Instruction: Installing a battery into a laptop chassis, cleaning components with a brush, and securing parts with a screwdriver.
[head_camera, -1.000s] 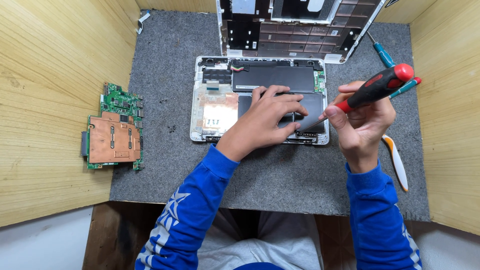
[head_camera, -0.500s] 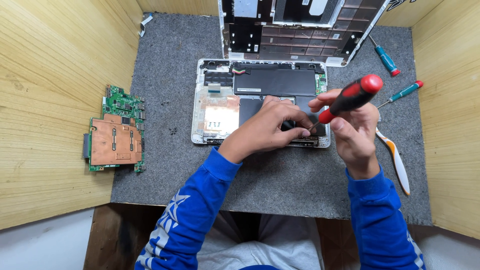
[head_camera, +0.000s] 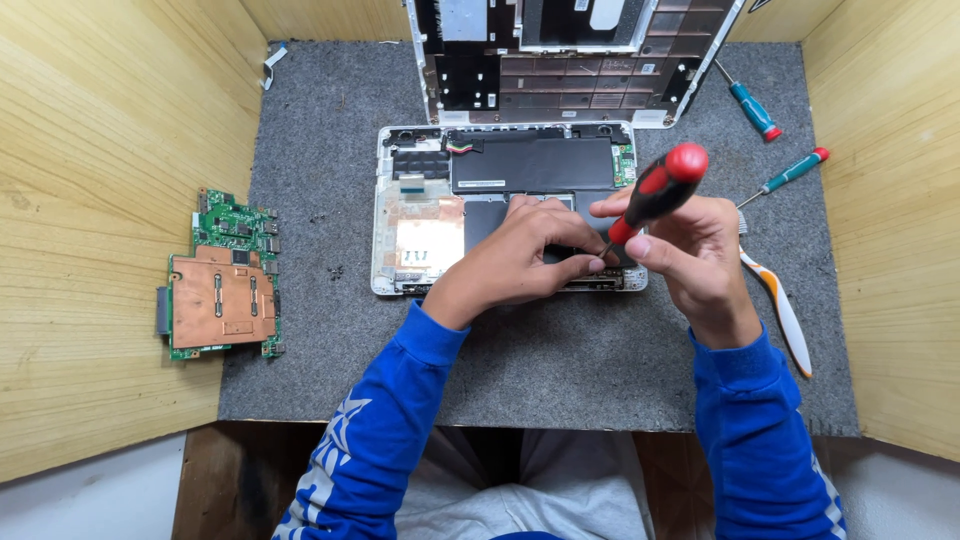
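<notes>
Fingers of the right hand close around the red-and-black screwdriver, whose tip angles down toward the lower edge of the opened laptop base on the grey mat covering the desk. The left hand lies flat on the base beside the tip, its fingers pressing down, gripping nothing. Because the tool leans steeply, it could probably slip off the screw head and scratch the black battery or nick the left fingertips just beside it. A loosened screw might roll into the mat's fibres. The removed green circuit board rests half off the mat, well apart.
</notes>
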